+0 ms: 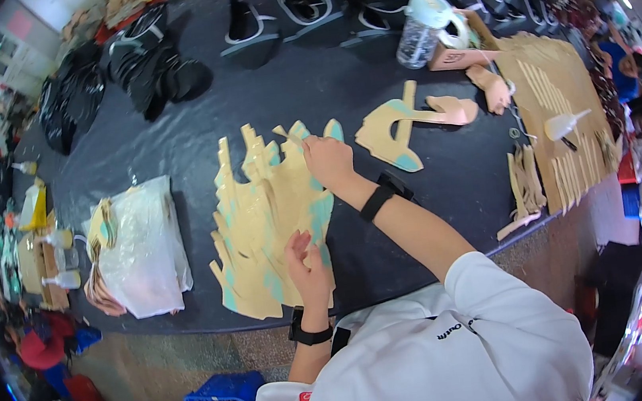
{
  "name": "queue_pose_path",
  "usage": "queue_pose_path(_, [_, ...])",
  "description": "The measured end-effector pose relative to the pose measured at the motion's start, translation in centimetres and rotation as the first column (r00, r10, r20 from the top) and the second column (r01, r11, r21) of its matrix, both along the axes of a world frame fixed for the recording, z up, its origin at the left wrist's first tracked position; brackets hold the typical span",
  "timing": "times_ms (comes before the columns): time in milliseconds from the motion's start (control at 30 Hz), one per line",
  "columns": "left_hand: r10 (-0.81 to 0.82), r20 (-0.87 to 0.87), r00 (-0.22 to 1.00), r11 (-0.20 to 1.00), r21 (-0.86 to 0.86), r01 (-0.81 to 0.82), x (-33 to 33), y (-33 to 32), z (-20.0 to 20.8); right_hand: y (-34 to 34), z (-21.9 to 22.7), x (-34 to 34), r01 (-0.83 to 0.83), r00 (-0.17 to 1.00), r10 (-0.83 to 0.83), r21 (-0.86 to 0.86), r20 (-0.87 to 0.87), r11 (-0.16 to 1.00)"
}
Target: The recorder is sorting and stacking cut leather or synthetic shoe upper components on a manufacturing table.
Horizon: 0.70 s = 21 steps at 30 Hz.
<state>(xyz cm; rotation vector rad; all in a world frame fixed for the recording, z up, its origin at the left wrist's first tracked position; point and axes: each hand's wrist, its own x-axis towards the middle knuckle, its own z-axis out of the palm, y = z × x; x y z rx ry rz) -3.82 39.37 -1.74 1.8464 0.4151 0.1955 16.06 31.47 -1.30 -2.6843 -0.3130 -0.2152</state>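
Tan-and-teal cut pieces (269,203) piled mid-desk (170,147), long axis near-far, narrow straps pointing far. Right hand (328,163) grips thin tan strip (289,135) at pile's far end, tip pointing far-left; left hand (308,270) loosely open at near right side.

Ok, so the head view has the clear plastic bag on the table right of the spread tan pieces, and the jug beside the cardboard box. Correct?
Side's wrong: the head view shows the plastic bag left of the tan pieces. The jug is beside the cardboard box, as you said.
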Motion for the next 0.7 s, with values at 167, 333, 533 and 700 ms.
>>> queue_pose_path(167, [-0.085,-0.128,0.988,0.394,-0.915,-0.084,1.8,-2.6,2.9,-3.3,4.2,-3.6,-0.008,0.995,0.06,0.533,-0.08,0.846])
queue_pose_path(333, [-0.163,-0.174,0.971,0.219,-0.966,-0.136,2.5,-5.5,1.4,-2.9,0.1,-4.5,-0.191,0.97,0.229,0.312,-0.088,0.931])
queue_pose_path(533, [-0.157,0.008,0.988,0.903,0.405,0.141,2.2,-4.0,-1.0,2.1,-3.3,-2.7,-0.245,0.96,0.262,-0.148,0.102,0.958])
queue_pose_path(700, [-0.131,-0.125,0.984,0.915,0.368,0.168,1.4,-1.9,-2.6,3.0,-4.3,-1.6,-0.341,0.923,0.375,-0.26,0.091,0.903])
